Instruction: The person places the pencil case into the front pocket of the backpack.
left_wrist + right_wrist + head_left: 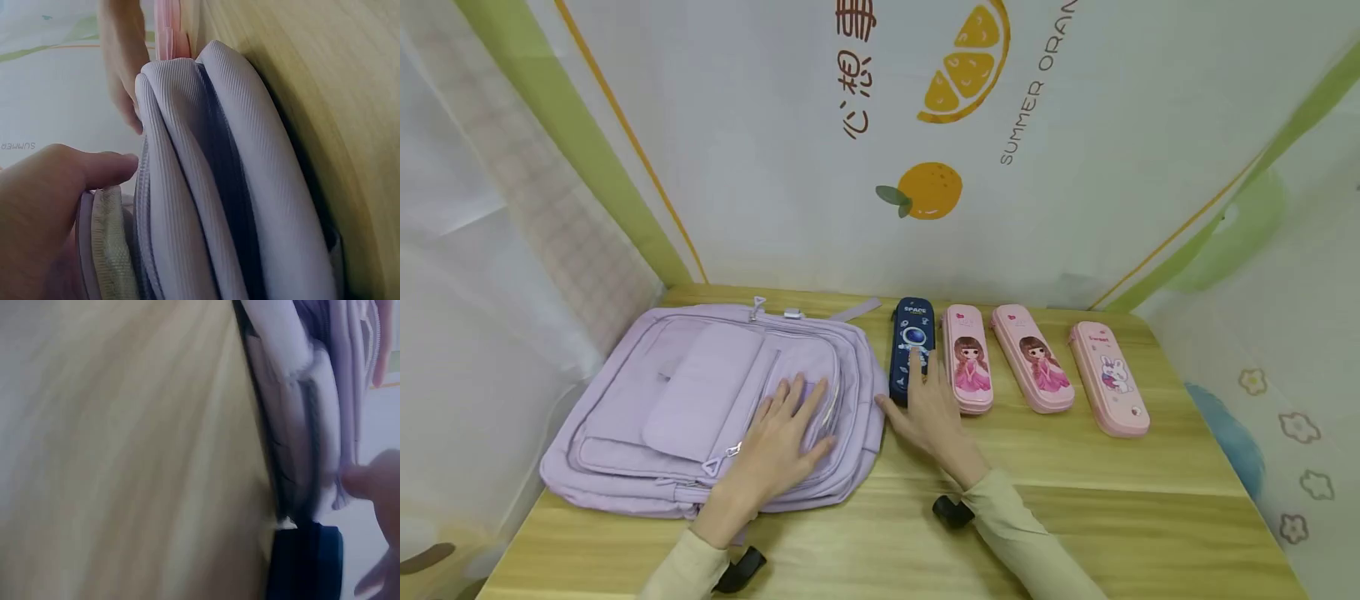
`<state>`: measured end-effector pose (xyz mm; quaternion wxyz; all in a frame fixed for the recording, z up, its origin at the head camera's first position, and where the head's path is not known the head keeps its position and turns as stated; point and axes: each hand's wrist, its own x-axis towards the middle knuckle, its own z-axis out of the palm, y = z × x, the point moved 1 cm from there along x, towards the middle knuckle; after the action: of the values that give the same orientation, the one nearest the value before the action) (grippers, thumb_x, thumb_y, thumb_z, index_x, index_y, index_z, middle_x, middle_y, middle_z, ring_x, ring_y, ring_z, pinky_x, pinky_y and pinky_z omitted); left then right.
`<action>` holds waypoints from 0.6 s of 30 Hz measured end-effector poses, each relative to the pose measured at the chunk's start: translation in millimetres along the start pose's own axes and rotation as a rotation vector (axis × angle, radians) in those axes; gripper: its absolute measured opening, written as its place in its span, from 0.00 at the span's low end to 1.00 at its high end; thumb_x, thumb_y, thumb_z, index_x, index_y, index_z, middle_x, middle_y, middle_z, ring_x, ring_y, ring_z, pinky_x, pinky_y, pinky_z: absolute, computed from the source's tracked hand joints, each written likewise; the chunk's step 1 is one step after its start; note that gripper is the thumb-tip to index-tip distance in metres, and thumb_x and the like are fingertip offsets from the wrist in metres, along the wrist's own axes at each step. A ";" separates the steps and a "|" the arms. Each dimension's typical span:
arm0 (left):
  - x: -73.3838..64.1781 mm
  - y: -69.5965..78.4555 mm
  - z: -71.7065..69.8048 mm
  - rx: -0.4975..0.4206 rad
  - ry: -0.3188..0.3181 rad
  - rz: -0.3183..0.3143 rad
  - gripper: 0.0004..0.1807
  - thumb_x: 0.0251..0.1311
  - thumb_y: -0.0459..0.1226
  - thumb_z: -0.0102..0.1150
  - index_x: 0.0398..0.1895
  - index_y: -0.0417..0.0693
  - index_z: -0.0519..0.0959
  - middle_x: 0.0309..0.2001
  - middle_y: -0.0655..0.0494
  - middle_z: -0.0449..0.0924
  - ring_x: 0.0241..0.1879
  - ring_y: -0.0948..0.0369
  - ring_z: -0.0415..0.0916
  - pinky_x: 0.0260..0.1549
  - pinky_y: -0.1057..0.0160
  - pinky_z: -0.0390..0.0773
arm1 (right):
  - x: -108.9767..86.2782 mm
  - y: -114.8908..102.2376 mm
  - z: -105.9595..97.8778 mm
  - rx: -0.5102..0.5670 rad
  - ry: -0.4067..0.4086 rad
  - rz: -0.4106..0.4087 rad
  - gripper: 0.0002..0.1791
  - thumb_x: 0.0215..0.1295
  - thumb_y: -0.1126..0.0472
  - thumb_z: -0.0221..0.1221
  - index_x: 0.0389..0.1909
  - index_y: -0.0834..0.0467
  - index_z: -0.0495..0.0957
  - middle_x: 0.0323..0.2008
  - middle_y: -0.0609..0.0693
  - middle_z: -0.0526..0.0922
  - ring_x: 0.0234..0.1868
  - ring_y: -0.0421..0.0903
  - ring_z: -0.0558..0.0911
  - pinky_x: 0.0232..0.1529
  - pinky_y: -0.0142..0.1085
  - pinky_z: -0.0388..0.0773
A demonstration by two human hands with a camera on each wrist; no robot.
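A light purple backpack (700, 387) lies flat on the left side of the table, its front pocket and zips facing up. My left hand (777, 446) rests on its front with the fingers spread. In the left wrist view, the thumb (106, 169) reaches over the edge of a pocket. To the right of the bag lies a dark blue pencil case (913, 321) with a space print. My right hand (934, 417) is over its near end, fingers extended and thumb out toward the bag. The right wrist view has the case (306, 562) below that hand, close to the backpack's side.
Two pink pencil cases with a doll print, one (967, 358) beside the blue case and another (1033, 358) farther right, lie on the wooden table (1075, 533). A pink rabbit case (1108, 379) is rightmost. A printed curtain (760, 167) hangs behind the table.
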<state>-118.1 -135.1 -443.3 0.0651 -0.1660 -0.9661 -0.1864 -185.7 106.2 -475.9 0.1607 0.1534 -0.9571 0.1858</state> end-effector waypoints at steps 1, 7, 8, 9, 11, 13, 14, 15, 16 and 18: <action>-0.6 -0.3 0.5 -0.004 0.008 0.002 0.44 0.64 0.55 0.63 0.79 0.50 0.59 0.76 0.32 0.55 0.74 0.32 0.54 0.74 0.32 0.56 | 0.5 -1.7 3.0 0.014 0.002 0.034 0.54 0.63 0.38 0.64 0.74 0.72 0.56 0.68 0.82 0.62 0.66 0.76 0.69 0.67 0.63 0.71; -1.9 -2.0 0.7 -0.044 0.130 0.039 0.37 0.59 0.47 0.69 0.70 0.44 0.72 0.71 0.34 0.68 0.70 0.33 0.64 0.69 0.35 0.66 | 0.4 -4.0 14.8 0.058 0.137 0.143 0.52 0.60 0.48 0.69 0.68 0.82 0.57 0.58 0.82 0.70 0.53 0.71 0.79 0.57 0.58 0.80; -1.8 -2.2 0.6 -0.047 0.160 0.050 0.35 0.58 0.46 0.69 0.68 0.43 0.74 0.69 0.36 0.71 0.68 0.34 0.67 0.68 0.36 0.69 | 0.3 -3.5 16.0 0.056 0.156 0.150 0.51 0.59 0.49 0.70 0.66 0.83 0.58 0.55 0.81 0.72 0.51 0.70 0.80 0.55 0.58 0.81; -1.5 -2.4 0.6 -0.049 0.190 0.063 0.33 0.57 0.44 0.70 0.65 0.43 0.77 0.66 0.36 0.74 0.67 0.34 0.70 0.66 0.36 0.71 | 0.4 -3.0 16.7 0.056 0.169 0.158 0.50 0.58 0.50 0.71 0.65 0.84 0.59 0.53 0.80 0.73 0.49 0.69 0.80 0.53 0.57 0.82; -0.9 -2.9 1.1 -0.055 0.250 0.087 0.28 0.55 0.41 0.70 0.60 0.42 0.80 0.62 0.39 0.79 0.63 0.37 0.75 0.64 0.39 0.76 | 0.7 -2.0 17.4 0.053 0.175 0.173 0.50 0.57 0.50 0.71 0.63 0.85 0.60 0.47 0.79 0.75 0.44 0.67 0.81 0.49 0.56 0.83; -0.5 -3.4 2.1 -0.061 0.319 0.106 0.24 0.53 0.39 0.70 0.55 0.42 0.83 0.57 0.41 0.83 0.58 0.41 0.80 0.59 0.43 0.81 | 1.2 -1.4 17.3 0.054 0.179 0.187 0.48 0.57 0.49 0.72 0.61 0.84 0.63 0.43 0.76 0.77 0.41 0.66 0.81 0.45 0.56 0.84; -0.4 -3.5 2.4 -0.066 0.357 0.116 0.22 0.52 0.37 0.70 0.52 0.42 0.85 0.53 0.43 0.85 0.54 0.43 0.82 0.56 0.45 0.83 | 1.6 -1.2 17.1 0.049 0.183 0.193 0.47 0.56 0.49 0.72 0.59 0.83 0.65 0.41 0.74 0.77 0.39 0.65 0.81 0.42 0.55 0.84; -0.4 -3.8 2.8 -0.072 0.397 0.128 0.20 0.51 0.36 0.70 0.50 0.41 0.86 0.50 0.43 0.87 0.51 0.45 0.83 0.52 0.47 0.85 | 2.0 -0.6 17.1 0.043 0.192 0.195 0.45 0.55 0.48 0.72 0.57 0.82 0.66 0.38 0.72 0.77 0.37 0.64 0.81 0.39 0.54 0.84; -0.5 -4.2 3.2 -0.078 0.435 0.138 0.18 0.50 0.34 0.70 0.47 0.41 0.86 0.47 0.44 0.87 0.48 0.46 0.84 0.49 0.49 0.86 | 2.3 -0.4 16.9 0.037 0.202 0.193 0.43 0.54 0.48 0.72 0.54 0.81 0.68 0.36 0.71 0.77 0.36 0.63 0.81 0.37 0.54 0.84; -0.7 -4.9 3.8 -0.088 0.503 0.159 0.16 0.48 0.32 0.71 0.43 0.39 0.87 0.41 0.45 0.88 0.43 0.48 0.85 0.44 0.51 0.88 | 2.7 -0.3 16.4 0.029 0.226 0.184 0.40 0.53 0.49 0.73 0.49 0.79 0.70 0.34 0.69 0.77 0.34 0.63 0.81 0.34 0.53 0.83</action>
<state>-119.4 -138.1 -448.6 0.3105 -0.1925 -0.8944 -0.2581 -192.1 98.7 -489.2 0.2474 0.0456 -0.9402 0.2296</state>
